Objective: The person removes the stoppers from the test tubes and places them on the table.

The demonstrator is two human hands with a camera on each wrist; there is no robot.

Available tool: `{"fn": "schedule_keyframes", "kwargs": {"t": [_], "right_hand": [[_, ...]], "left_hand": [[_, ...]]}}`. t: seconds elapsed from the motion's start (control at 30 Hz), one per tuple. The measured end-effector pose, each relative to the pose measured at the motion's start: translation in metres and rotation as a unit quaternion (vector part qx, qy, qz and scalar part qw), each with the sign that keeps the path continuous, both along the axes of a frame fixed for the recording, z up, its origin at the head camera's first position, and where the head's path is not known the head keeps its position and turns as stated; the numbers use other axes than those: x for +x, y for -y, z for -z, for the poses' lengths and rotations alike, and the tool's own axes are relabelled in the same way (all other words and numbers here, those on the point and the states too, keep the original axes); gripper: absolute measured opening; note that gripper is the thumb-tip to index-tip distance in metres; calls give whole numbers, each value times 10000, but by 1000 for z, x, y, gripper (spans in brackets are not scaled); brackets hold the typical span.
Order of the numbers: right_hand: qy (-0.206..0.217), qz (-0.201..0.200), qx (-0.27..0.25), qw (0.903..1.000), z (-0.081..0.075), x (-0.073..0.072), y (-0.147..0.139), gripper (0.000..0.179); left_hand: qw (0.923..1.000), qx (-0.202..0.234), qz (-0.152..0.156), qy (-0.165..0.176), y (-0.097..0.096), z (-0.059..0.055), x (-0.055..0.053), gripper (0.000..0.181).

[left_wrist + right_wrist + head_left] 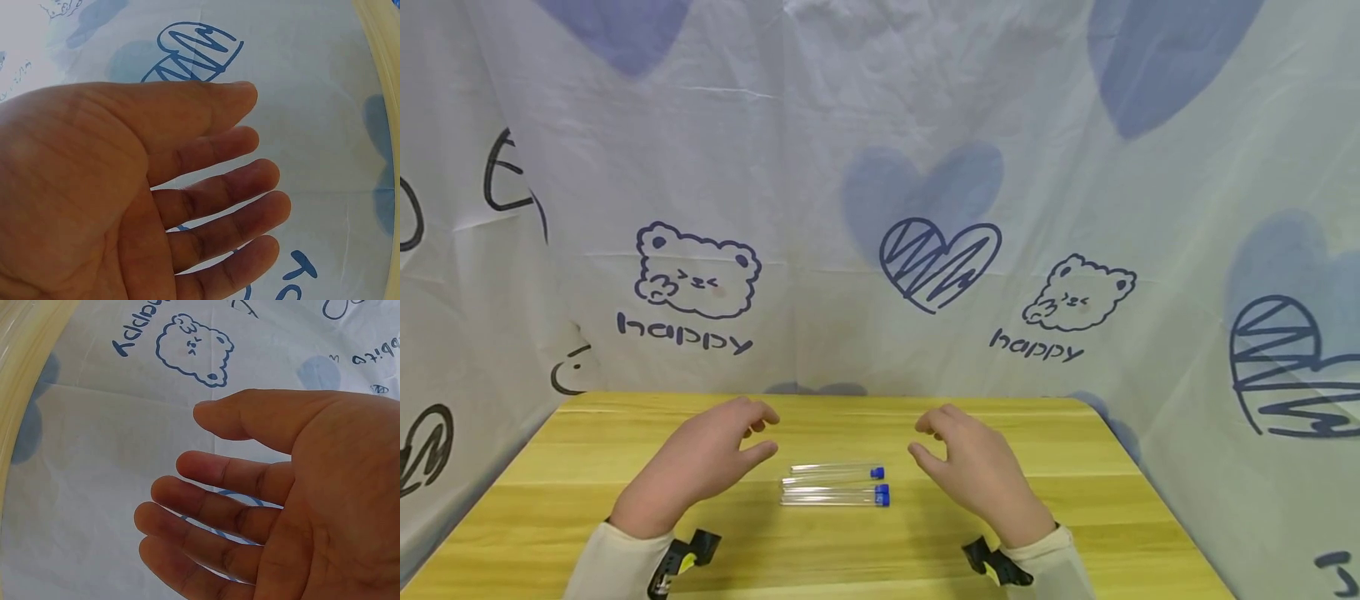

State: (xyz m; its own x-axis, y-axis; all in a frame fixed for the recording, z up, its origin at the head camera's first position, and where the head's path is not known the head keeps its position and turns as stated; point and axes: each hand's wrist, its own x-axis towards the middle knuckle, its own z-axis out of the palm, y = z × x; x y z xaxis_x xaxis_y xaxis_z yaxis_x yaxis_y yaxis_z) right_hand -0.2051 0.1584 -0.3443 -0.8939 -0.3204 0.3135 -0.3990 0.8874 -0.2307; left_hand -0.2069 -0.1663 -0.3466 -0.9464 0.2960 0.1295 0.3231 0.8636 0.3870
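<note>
Several clear test tubes (pixel 831 501) with blue caps lie side by side on the table, their caps pointing right. To their left my left hand (pixel 711 450) hovers with relaxed, slightly bent fingers and holds nothing. On the other side, near the blue caps (pixel 882 500), my right hand (pixel 977 467) is held in the same loose way, also with nothing in it. Both wrist views show the palms bare, with the left fingers (pixel 228 237) and the right fingers (pixel 206 506) spread a little apart. The tubes are outside both wrist views.
The yellow wood-grain table (pixel 820 558) ends at the back against a white cloth (pixel 820 350) printed with hearts, bears and lettering. More cloth hangs at the left and right sides. A black strap mount (pixel 681 562) sits at each wrist.
</note>
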Motion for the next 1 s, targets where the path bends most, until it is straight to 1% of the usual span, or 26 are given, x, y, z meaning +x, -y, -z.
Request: {"fn": "schedule_keyframes", "kwargs": {"t": [0.17, 0.3, 0.47, 0.67, 0.8, 0.93, 1.0], "right_hand": [[60, 34, -6, 10000, 0, 1, -1, 23], [97, 60, 49, 9999, -1, 3, -1, 22], [242, 63, 71, 9997, -3, 5, -1, 21], [301, 22, 113, 9995, -3, 6, -1, 22], [308, 12, 95, 9995, -3, 7, -1, 22], [299, -5, 89, 9995, -3, 7, 0, 22], [292, -44, 115, 9995, -3, 6, 0, 23]], "left_hand": [[10000, -68, 41, -61, -1, 0, 0, 25], [10000, -75, 15, -47, -4, 1, 1, 27], [10000, -60, 7, -46, -6, 2, 3, 32], [9999, -101, 106, -78, -9, 5, 2, 27], [9996, -109, 257, -56, -12, 14, -4, 18], [9983, -250, 478, -219, -22, 34, -12, 8], [9974, -347, 551, -321, -28, 45, -15, 8]]}}
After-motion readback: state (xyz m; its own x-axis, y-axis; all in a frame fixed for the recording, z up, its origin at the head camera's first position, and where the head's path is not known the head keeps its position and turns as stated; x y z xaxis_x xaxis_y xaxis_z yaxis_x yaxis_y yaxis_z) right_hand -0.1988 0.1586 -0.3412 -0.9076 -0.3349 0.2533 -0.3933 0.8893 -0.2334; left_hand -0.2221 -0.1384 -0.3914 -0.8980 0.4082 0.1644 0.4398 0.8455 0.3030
